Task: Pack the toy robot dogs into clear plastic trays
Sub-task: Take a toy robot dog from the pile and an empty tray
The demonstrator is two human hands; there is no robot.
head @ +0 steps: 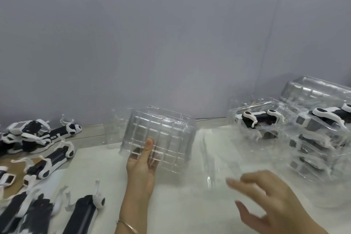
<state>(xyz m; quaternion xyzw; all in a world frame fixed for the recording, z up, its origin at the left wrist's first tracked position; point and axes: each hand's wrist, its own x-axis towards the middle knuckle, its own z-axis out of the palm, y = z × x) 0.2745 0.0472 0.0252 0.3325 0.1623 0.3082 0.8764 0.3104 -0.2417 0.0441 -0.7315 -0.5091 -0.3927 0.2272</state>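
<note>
Our left hand (pixel 141 167) grips a clear tray (pixel 159 135); our right hand (pixel 266 201), fingers loosely spread, hovers right of it.

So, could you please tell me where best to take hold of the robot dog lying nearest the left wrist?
Grip the toy robot dog across its long black body, coming down from above: it lies flat on the table, and its thin white legs stick out awkwardly.

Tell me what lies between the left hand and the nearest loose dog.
Head view: only bare tabletop separates the left hand, gripping a tray, from that dog.
</note>
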